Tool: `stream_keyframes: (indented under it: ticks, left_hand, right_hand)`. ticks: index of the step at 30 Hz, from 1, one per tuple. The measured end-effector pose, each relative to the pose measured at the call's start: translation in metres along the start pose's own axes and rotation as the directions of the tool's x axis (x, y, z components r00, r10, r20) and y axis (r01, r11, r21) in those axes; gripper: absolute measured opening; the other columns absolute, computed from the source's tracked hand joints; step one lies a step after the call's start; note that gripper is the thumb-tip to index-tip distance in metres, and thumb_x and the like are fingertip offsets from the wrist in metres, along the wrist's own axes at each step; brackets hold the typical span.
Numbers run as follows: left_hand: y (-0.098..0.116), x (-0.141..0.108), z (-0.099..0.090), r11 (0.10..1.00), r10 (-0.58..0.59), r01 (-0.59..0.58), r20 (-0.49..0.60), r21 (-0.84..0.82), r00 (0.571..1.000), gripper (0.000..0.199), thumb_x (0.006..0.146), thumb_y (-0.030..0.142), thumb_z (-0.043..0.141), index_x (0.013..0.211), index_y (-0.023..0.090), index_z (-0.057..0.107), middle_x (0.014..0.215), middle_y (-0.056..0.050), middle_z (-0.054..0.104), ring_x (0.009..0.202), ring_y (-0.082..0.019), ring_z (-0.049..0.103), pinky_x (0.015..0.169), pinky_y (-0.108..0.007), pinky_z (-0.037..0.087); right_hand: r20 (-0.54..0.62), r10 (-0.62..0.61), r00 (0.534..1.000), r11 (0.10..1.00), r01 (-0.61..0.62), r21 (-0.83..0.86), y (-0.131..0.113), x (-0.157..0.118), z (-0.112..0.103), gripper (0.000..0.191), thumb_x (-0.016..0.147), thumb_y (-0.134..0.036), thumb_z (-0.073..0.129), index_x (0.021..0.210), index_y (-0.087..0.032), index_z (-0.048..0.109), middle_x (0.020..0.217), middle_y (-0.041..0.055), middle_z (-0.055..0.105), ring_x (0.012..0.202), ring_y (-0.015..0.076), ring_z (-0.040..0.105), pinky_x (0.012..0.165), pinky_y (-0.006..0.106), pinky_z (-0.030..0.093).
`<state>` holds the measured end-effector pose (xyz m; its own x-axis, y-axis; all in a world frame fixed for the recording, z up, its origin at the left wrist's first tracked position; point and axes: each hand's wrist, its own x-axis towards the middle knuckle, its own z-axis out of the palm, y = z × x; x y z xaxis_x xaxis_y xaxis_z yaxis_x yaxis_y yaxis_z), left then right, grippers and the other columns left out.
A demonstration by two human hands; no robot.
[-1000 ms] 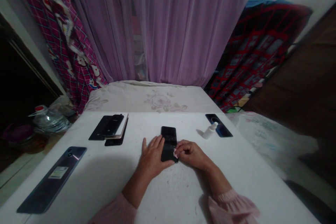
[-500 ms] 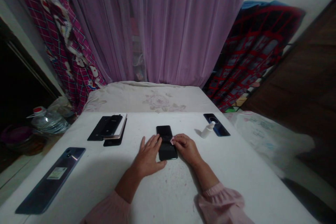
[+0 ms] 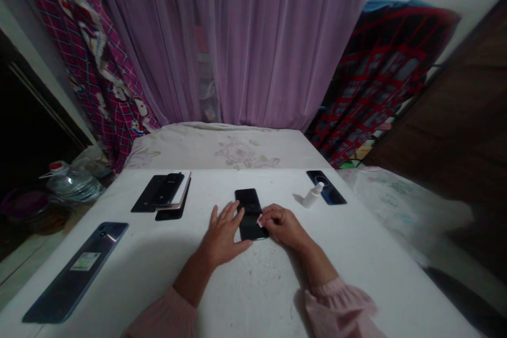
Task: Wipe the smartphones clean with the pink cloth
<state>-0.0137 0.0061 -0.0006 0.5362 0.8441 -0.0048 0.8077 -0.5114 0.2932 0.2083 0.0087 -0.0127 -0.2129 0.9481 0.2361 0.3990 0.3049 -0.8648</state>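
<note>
Pinching part-hidden pink scrap (image 3: 260, 221), R hand (image 3: 284, 226); L hand (image 3: 222, 237) spread, hides bit of phone (image 3: 250, 217).

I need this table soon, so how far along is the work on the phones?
None looks surely done: the stack, labelled phone and blue phone by the white bottle lie apart, finished or waiting, I cannot tell. In hand is the black phone: left hand at its edge, right hand holding pink cloth on it. What is left is probably at least this phone.

White table (image 3: 340, 253): phone stack (image 3: 170, 193) near far left corner; stickered phone (image 3: 79, 272) along left edge; blue phone (image 3: 335, 194) near far right corner. Floral cloth (image 3: 190, 150) beyond far edge, purple curtain (image 3: 269, 53) behind.
</note>
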Motion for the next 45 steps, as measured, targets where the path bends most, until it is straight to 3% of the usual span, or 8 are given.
stream_keyframes:
  ticks: [5, 11, 14, 20, 26, 33, 40, 45]
  left_hand:
    - [-0.002, -0.001, 0.001, 0.999, 0.032, -0.031, 0.023, -0.01, 0.999, 0.08, 0.081, 0.05, 0.06, 0.148, 0.019, 0.028, 0.157, -0.013, 0.023, 0.144, -0.03, 0.022, 0.115, -0.06, 0.002]
    - [-0.002, 0.0, 0.004, 0.999, 0.037, -0.037, 0.0, -0.018, 0.999, 0.076, 0.084, 0.05, 0.056, 0.148, 0.02, 0.029, 0.156, -0.011, 0.025, 0.143, -0.031, 0.024, 0.114, -0.061, 0.002]
    - [-0.001, 0.0, 0.003, 0.999, 0.038, -0.038, -0.005, -0.029, 0.999, 0.076, 0.083, 0.05, 0.057, 0.147, 0.02, 0.03, 0.156, -0.011, 0.026, 0.142, -0.032, 0.025, 0.114, -0.062, 0.001]
    - [0.001, -0.001, -0.002, 0.999, 0.027, -0.026, 0.024, -0.035, 0.999, 0.075, 0.082, 0.046, 0.058, 0.147, 0.02, 0.031, 0.156, -0.011, 0.025, 0.143, -0.031, 0.024, 0.114, -0.061, 0.002]
    - [0.002, -0.001, -0.002, 0.998, 0.038, -0.038, 0.002, -0.051, 0.999, 0.082, 0.077, 0.06, 0.062, 0.146, 0.024, 0.034, 0.155, -0.012, 0.029, 0.142, -0.034, 0.025, 0.114, -0.063, 0.002]
    - [0.003, -0.001, -0.001, 0.998, -0.021, 0.02, -0.02, -0.06, 1.0, 0.078, 0.076, 0.058, 0.066, 0.142, 0.023, 0.04, 0.156, -0.015, 0.023, 0.144, -0.031, 0.019, 0.115, -0.059, 0.004]
    - [-0.021, -0.001, -0.011, 0.982, 0.131, -0.11, 0.143, -0.151, 0.981, 0.077, 0.073, 0.036, 0.067, 0.143, 0.031, 0.038, 0.155, -0.004, 0.03, 0.145, -0.032, 0.016, 0.114, -0.06, -0.001]
    - [0.007, 0.002, -0.003, 0.988, -0.022, 0.028, 0.045, -0.153, 0.999, 0.075, 0.077, 0.035, 0.057, 0.147, 0.024, 0.032, 0.151, -0.007, 0.037, 0.143, -0.031, 0.023, 0.115, -0.06, 0.002]
  right_hand:
    - [-0.213, -0.029, 0.977, 0.981, -0.013, -0.192, 0.006, 0.01, 0.013, 0.014, 0.081, -0.018, 0.06, 0.079, -0.023, 0.074, 0.086, 0.0042, 0.067, 0.081, 0.0163, 0.063, 0.076, 0.029, 0.05]
    - [0.122, -0.045, 0.991, 0.995, 0.056, -0.083, -0.006, 0.008, -0.005, 0.017, 0.078, -0.014, 0.061, 0.072, -0.023, 0.075, 0.084, 0.0032, 0.068, 0.082, 0.0148, 0.064, 0.076, 0.026, 0.05]
    - [0.186, -0.038, 0.982, 0.998, 0.047, -0.041, -0.009, 0.006, -0.009, 0.015, 0.077, -0.015, 0.063, 0.071, -0.023, 0.075, 0.081, 0.0027, 0.068, 0.081, 0.0145, 0.064, 0.076, 0.026, 0.05]
    - [-0.035, -0.035, 0.999, 0.993, 0.031, -0.114, 0.006, 0.018, 0.006, 0.015, 0.079, -0.016, 0.062, 0.075, -0.023, 0.075, 0.085, 0.0033, 0.069, 0.083, 0.0159, 0.064, 0.077, 0.028, 0.05]
    - [-0.277, -0.064, 0.959, 0.962, -0.014, -0.272, 0.022, 0.042, 0.017, 0.012, 0.079, -0.023, 0.062, 0.08, -0.025, 0.074, 0.088, 0.0046, 0.07, 0.087, 0.02, 0.064, 0.082, 0.035, 0.05]
    - [-0.401, 0.077, 0.913, 0.997, -0.062, 0.049, 0.028, 0.048, 0.008, 0.025, 0.076, -0.044, 0.063, 0.077, -0.021, 0.074, 0.085, 0.0068, 0.072, 0.081, 0.0214, 0.066, 0.077, 0.036, 0.052]
    - [-0.414, 0.024, 0.91, 0.996, -0.056, -0.067, 0.025, 0.037, 0.004, 0.021, 0.079, -0.039, 0.061, 0.079, -0.022, 0.073, 0.087, 0.0062, 0.071, 0.085, 0.0212, 0.065, 0.079, 0.035, 0.051]
    - [-0.329, -0.088, 0.94, 0.937, -0.034, -0.347, 0.022, 0.033, 0.01, 0.015, 0.083, -0.025, 0.058, 0.082, -0.024, 0.073, 0.09, 0.0053, 0.07, 0.088, 0.0204, 0.062, 0.081, 0.034, 0.049]
